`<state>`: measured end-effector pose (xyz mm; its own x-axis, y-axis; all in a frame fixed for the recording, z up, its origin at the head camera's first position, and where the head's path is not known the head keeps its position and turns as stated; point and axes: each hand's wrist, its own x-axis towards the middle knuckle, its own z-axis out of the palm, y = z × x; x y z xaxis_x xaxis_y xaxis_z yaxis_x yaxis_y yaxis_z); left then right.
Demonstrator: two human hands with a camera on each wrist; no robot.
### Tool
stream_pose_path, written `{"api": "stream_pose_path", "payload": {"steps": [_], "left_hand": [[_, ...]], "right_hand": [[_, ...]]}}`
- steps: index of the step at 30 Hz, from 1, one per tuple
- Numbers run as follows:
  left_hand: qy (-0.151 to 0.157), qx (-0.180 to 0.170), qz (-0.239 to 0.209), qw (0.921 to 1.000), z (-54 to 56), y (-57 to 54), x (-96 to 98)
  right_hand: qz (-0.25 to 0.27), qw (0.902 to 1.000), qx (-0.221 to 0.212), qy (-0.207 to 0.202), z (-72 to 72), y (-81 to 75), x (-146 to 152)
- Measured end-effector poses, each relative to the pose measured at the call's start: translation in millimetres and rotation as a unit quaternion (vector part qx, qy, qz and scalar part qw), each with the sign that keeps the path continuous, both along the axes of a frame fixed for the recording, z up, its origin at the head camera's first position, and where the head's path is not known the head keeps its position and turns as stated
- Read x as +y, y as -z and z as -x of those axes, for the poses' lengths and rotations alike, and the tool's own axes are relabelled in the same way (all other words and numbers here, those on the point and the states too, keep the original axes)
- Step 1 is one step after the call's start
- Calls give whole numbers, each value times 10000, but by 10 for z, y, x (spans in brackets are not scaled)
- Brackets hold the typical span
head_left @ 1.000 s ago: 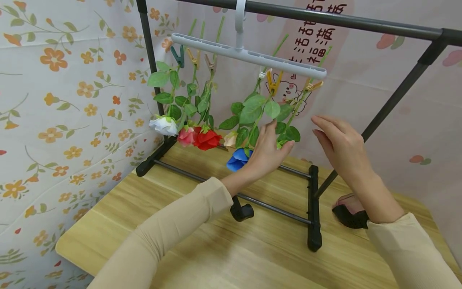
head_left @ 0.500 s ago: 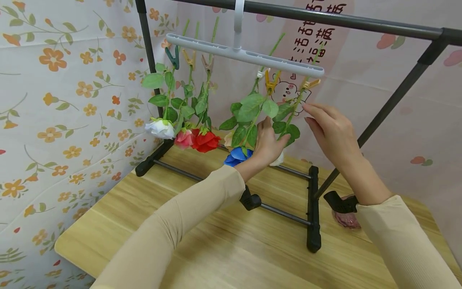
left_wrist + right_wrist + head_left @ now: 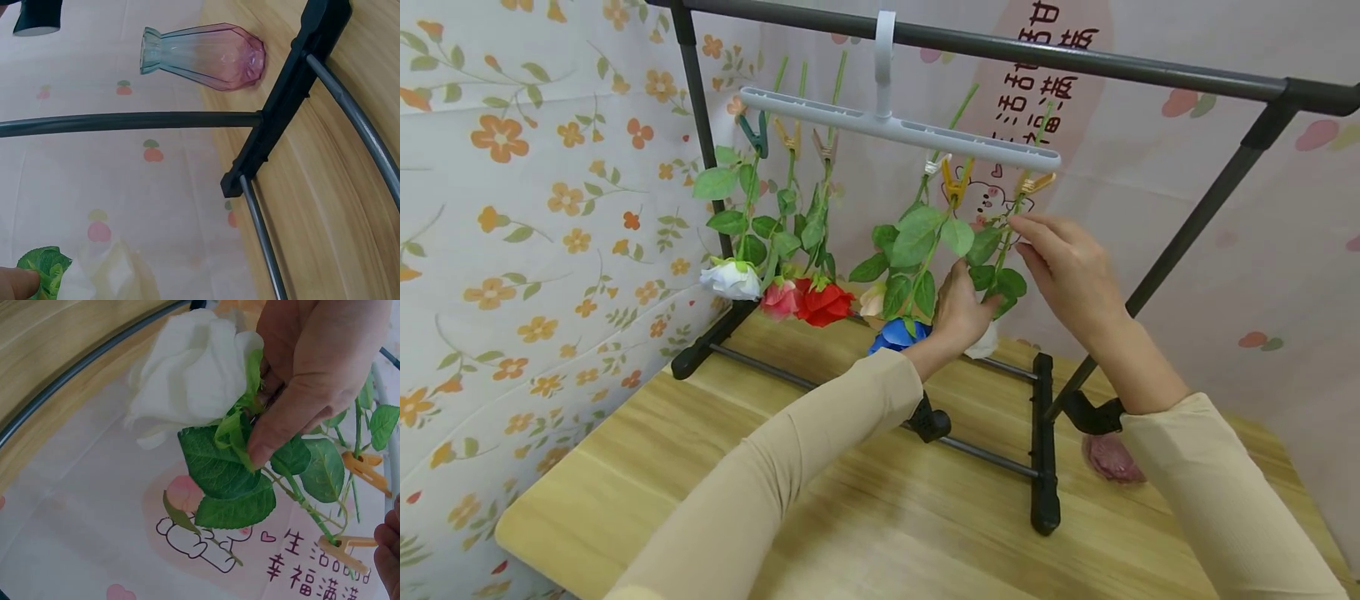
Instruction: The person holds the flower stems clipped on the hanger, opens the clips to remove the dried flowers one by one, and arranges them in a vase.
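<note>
While pinching the white rose at its base with left fingers, best handle lightly, with right fingers parted near the stem, without tugging the orange clip.

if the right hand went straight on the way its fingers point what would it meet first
Probably the stem of the white rose, just below its peach clip; depth is unclear, so the right hand might brush the clip first.
</note>
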<state>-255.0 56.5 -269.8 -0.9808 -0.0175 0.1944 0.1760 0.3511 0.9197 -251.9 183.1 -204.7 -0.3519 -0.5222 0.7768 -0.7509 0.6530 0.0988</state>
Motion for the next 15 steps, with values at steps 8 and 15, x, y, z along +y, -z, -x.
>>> {"api": "stream_pose_path", "payload": {"steps": [8, 15], "left_hand": [[-74, 66, 204, 9997, -10, 8, 25], [124, 281, 308, 9991, -55, 29, -55]], "right_hand": [[-66, 9999, -107, -88, 29, -27, -35], [-148, 9998, -52, -115, 46, -59, -50]]}}
